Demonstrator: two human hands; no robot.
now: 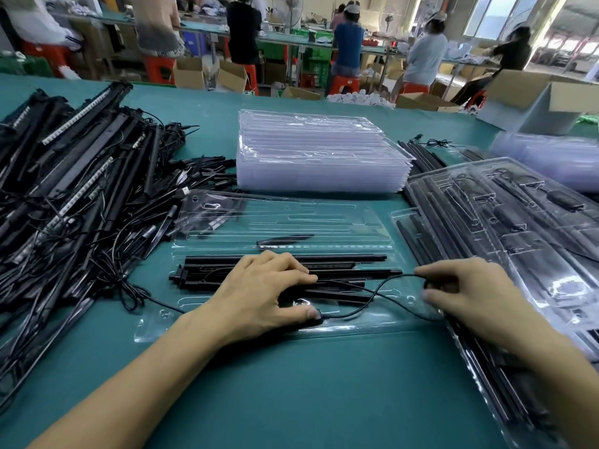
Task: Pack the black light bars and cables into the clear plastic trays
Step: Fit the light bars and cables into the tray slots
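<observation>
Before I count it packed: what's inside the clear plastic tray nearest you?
Long black light bars and a thin black cable. The left hand covers the bars' middle; the right hand hides part of the cable.

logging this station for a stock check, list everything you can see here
tray: one, clear, open, front centre
bars: several, black, in the tray
cable: one, black, looped over the tray's near half
pile: one, black bars and cables, left
empty trays: one stack, clear, behind the open tray
packed trays: a few, clear with black parts, right
table: one, teal
boxes: several, brown, far right and floor
workers: several, background benches
left hand: rests on the bars
right hand: pinches the cable
</observation>
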